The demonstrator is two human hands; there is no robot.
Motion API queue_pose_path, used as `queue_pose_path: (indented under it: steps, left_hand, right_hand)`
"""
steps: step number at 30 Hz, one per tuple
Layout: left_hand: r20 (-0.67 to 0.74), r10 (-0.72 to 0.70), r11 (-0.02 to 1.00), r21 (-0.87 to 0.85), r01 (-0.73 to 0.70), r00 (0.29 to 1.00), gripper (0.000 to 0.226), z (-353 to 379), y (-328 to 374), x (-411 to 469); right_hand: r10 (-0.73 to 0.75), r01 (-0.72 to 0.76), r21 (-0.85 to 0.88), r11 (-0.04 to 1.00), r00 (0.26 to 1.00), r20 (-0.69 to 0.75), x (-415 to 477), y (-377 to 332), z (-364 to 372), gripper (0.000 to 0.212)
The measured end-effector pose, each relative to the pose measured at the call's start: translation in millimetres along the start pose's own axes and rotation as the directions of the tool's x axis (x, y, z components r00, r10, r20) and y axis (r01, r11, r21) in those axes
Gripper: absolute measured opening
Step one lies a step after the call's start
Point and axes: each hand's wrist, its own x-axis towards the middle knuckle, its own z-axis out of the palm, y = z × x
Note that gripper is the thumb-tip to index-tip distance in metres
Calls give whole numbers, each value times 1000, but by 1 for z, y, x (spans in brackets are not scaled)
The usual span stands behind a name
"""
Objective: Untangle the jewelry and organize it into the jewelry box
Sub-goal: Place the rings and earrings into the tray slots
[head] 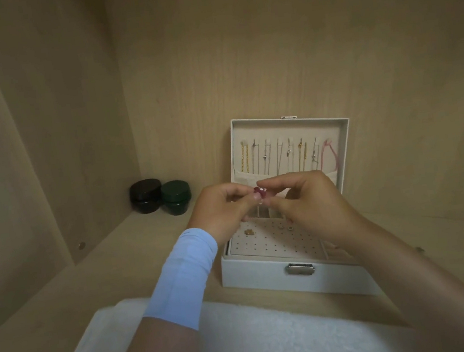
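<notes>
Pale wood-grain cupboard shelf (114, 278) carries an open white jewelry box (255, 278), with necklaces (281, 155) hanging in its lid. Above it, the left hand (220, 206) and right hand (309, 198) each pinch a small red jewelry piece (259, 192) in their grip. Dark jars (145, 196) sit at ten o'clock and a white towel (274, 340) at six.

Our left hand (223, 206) and right hand (310, 204) cover the rear of the jewelry box (254, 274) and the foot of its lid (345, 147), so we cannot tell what lies there. The red piece (259, 192) we pinch between both sets of fingertips is too small and blurred to name, as are the small bits (250, 232) on the perforated tray (266, 249). The white cloth (274, 343) runs off the bottom edge.
</notes>
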Motion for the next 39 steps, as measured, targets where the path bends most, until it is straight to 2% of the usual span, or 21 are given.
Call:
queue_pose_path:
  steps: [3, 6, 9, 13, 15, 21, 26, 31, 36, 39]
  left_hand:
    - [12, 27, 999, 43, -28, 1000, 8, 0, 1, 0]
    - [64, 23, 997, 66, -27, 998, 10, -4, 2, -1]
    - [128, 16, 970, 239, -47, 992, 11, -9, 2, -1]
    - [98, 7, 852, 521, -58, 995, 17, -14, 2, -3]
    - [118, -29, 813, 581, -45, 993, 18, -14, -1, -3]
    - [180, -105, 786, 618, -29, 978, 13, -14, -5, -1]
    - [187, -113, 789, 614, -27, 976, 14, -13, -8, 2]
    - [185, -119, 793, 609, -19, 976, 13, -13, -8, 2]
    - [195, -117, 796, 605, -26, 974, 16, -13, -8, 3]
    - [198, -121, 795, 607, -25, 973, 15, -13, -8, 3]
  right_hand:
    - [-161, 155, -137, 978, 986, -37, -1, 4, -2, 24]
    - [-294, 291, -156, 944, 956, 4, -2, 6, -1, 22]
    - [-266, 262, -209, 942, 964, 9, -1, 8, 2, 17]
    - [-129, 142, -465, 874, 990, 59, -1, 12, 6, 13]
    - [-88, 119, -549, 827, 993, 83, -1, 12, 10, 13]
    - [-131, 216, -690, 691, 976, 174, 3, 11, 23, 13]
    - [-159, 228, -726, 649, 974, 163, 3, 14, 26, 14]
    - [-161, 221, -719, 659, 975, 153, 3, 16, 24, 12]
    - [-113, 221, -674, 705, 973, 201, 5, 15, 17, 7]
    - [-171, 243, -703, 668, 970, 173, 3, 20, 20, 7]
